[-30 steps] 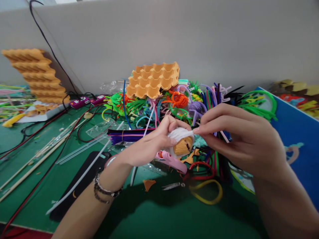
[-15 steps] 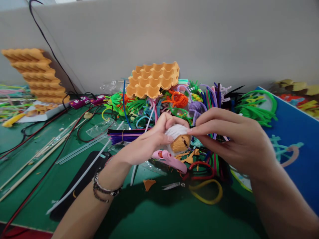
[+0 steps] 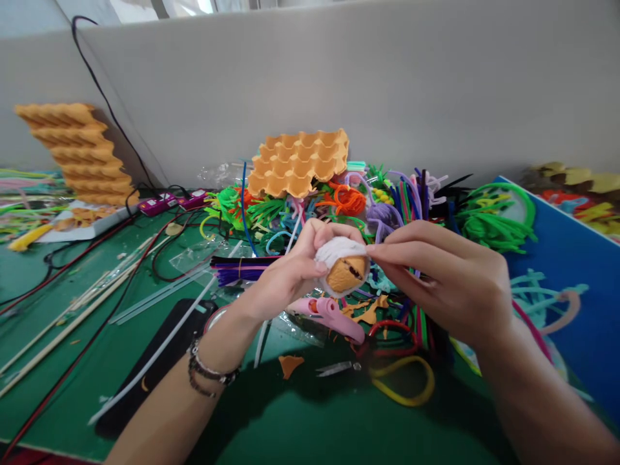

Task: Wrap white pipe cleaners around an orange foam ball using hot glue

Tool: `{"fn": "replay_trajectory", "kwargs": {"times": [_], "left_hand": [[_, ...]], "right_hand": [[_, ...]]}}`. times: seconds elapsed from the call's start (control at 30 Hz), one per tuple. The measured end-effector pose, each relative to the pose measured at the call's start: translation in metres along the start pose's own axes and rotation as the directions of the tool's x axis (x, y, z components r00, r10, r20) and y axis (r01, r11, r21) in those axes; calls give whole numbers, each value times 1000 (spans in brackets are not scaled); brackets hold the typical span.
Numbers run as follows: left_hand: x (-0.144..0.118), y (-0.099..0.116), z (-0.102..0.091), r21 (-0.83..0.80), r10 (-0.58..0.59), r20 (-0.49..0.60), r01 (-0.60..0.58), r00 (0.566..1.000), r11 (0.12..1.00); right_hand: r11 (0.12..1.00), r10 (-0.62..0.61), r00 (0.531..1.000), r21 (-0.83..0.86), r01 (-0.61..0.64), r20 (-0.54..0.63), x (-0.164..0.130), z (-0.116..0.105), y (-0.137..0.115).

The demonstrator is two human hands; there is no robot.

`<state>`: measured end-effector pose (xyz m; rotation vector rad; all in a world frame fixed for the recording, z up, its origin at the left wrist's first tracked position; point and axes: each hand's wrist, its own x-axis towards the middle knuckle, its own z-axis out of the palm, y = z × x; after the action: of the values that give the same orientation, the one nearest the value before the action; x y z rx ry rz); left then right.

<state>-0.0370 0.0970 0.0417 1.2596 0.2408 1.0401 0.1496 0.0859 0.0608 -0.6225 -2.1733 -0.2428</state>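
My left hand [image 3: 295, 268] grips a small orange egg-carton cup [image 3: 346, 274] with a dark slit in its face. White fuzzy pipe cleaner [image 3: 339, 248] is wound around the cup's upper edge, under my left thumb and fingers. On the cup's right side, my right hand [image 3: 445, 274] pinches the white pipe cleaner between thumb and fingertips. Just below lies a pink glue gun [image 3: 334, 321], partly over clear plastic. Scissors with a yellow handle [image 3: 430, 381] lie nearer to me, beside a red loop-shaped handle [image 3: 394, 324].
An orange egg tray [image 3: 300, 161] rests on a heap of coloured pipe cleaners; another egg tray [image 3: 80, 155] leans on the wall. At left are a black phone-like slab [image 3: 159, 361], wooden sticks [image 3: 82, 316], cables and purple power strips [image 3: 157, 204]. A blue board [image 3: 571, 258] stands right.
The cup has tilted slightly in my left hand, showing more of its orange face. My right hand keeps its pinch at the cup's edge. The view has shifted slightly.
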Motion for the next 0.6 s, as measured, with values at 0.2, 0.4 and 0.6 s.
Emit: {"fn": "replay_trajectory", "kwargs": {"times": [0.2, 0.4, 0.6], "left_hand": [[-1, -7, -5, 78, 57, 41, -60, 998, 995], [-2, -10, -8, 180, 25, 69, -37, 997, 983], [-2, -11, -3, 211, 1, 44, -10, 999, 977]], "right_hand": [[981, 144, 988, 124, -150, 54, 3, 2, -3], [942, 217, 965, 225, -247, 149, 6, 5, -5], [965, 144, 975, 193, -175, 168, 5, 1, -2]]}}
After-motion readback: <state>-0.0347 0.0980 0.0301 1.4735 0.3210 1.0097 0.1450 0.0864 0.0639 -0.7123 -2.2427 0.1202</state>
